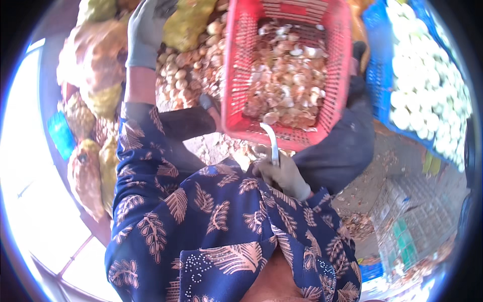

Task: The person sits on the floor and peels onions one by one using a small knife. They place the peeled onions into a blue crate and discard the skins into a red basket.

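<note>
My right hand (285,175), in a light grey glove, grips a small knife with a curved blade (271,137), its tip pointing up at the near rim of a red plastic crate (286,139). Onion skins and trimmings (286,83) lie in the crate. My left hand (149,22), also gloved, reaches out to the top left beside a yellow mesh sack (188,24); its fingers are at the picture's edge and hard to make out. Unpeeled onions (177,81) lie on the ground between that arm and the crate.
At the right, a blue crate (379,68) holds many peeled white onions (419,83). Filled sacks (94,56) stand along the left. A wire-like grid crate (415,222) lies at the lower right. Loose skins (356,226) cover parts of the floor.
</note>
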`<state>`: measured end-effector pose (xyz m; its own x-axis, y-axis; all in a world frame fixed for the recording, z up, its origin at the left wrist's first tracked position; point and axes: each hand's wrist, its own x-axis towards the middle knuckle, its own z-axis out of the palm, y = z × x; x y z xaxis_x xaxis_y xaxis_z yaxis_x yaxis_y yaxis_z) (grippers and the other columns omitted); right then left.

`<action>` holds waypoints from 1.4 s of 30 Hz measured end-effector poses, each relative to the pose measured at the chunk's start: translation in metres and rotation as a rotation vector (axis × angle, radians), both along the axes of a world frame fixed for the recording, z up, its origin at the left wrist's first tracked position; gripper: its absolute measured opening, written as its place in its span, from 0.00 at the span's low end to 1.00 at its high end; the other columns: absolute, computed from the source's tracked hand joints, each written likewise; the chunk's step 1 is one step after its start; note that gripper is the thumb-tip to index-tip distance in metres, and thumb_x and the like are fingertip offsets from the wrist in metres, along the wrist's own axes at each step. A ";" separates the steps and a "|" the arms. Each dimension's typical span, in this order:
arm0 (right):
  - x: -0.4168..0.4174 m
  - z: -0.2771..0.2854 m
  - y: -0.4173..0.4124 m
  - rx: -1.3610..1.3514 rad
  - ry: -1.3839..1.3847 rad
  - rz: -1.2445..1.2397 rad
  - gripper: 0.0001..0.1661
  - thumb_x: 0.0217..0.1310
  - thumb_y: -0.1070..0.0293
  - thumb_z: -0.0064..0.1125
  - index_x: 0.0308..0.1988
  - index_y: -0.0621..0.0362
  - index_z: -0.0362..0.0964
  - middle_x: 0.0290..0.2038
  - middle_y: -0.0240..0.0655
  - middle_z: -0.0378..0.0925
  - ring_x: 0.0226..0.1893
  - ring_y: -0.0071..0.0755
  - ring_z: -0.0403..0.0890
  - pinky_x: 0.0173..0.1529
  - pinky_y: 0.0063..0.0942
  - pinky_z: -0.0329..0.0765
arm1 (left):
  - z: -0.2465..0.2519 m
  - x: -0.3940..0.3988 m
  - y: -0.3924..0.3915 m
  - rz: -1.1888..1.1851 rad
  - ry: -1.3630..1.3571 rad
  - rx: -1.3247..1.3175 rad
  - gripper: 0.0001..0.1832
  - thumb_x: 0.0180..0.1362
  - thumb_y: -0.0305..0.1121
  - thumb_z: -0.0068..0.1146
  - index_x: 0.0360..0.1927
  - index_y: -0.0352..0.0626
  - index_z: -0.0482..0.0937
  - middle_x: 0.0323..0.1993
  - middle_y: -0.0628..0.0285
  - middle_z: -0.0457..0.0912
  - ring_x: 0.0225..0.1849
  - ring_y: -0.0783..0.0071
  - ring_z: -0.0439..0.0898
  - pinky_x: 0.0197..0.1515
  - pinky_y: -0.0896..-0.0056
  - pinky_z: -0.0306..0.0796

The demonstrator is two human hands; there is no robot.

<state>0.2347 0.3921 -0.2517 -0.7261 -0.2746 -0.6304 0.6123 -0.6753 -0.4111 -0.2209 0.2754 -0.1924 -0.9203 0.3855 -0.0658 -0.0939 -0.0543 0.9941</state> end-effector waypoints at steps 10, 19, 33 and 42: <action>-0.043 0.001 0.008 0.293 -0.110 -0.276 0.32 0.70 0.60 0.52 0.66 0.65 0.56 0.38 0.43 0.80 0.16 0.16 0.67 0.14 0.14 0.57 | -0.208 0.025 -0.149 0.564 -0.429 -0.198 0.04 0.62 0.26 0.58 0.31 0.41 0.78 0.25 0.60 0.81 0.22 0.77 0.76 0.25 0.73 0.71; -0.081 -0.032 0.016 0.388 -0.177 -0.273 0.27 0.72 0.64 0.50 0.64 0.68 0.59 0.37 0.40 0.80 0.21 0.15 0.69 0.19 0.12 0.62 | -0.347 0.077 -0.151 0.487 -0.373 -0.464 0.15 0.61 0.27 0.61 0.51 0.33 0.79 0.34 0.61 0.84 0.29 0.73 0.82 0.34 0.74 0.77; -0.082 -0.034 0.020 0.481 -0.233 -0.172 0.29 0.72 0.65 0.50 0.64 0.71 0.58 0.38 0.40 0.81 0.23 0.16 0.71 0.24 0.13 0.65 | -0.383 0.016 -0.089 0.198 -0.362 -1.205 0.08 0.50 0.26 0.57 0.34 0.36 0.79 0.30 0.48 0.84 0.38 0.61 0.85 0.42 0.63 0.77; -0.069 -0.028 0.008 0.553 -0.017 -0.163 0.28 0.72 0.68 0.51 0.66 0.67 0.58 0.37 0.37 0.80 0.24 0.15 0.73 0.26 0.15 0.71 | -0.254 0.103 -0.116 0.345 -0.820 0.695 0.21 0.63 0.40 0.58 0.57 0.43 0.71 0.56 0.55 0.75 0.56 0.57 0.76 0.58 0.48 0.75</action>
<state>0.1656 0.4002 -0.2801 -0.7202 0.2140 -0.6599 0.5276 -0.4487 -0.7213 -0.1183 0.1592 -0.4462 -0.7620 0.3079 -0.5698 -0.5776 -0.7210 0.3828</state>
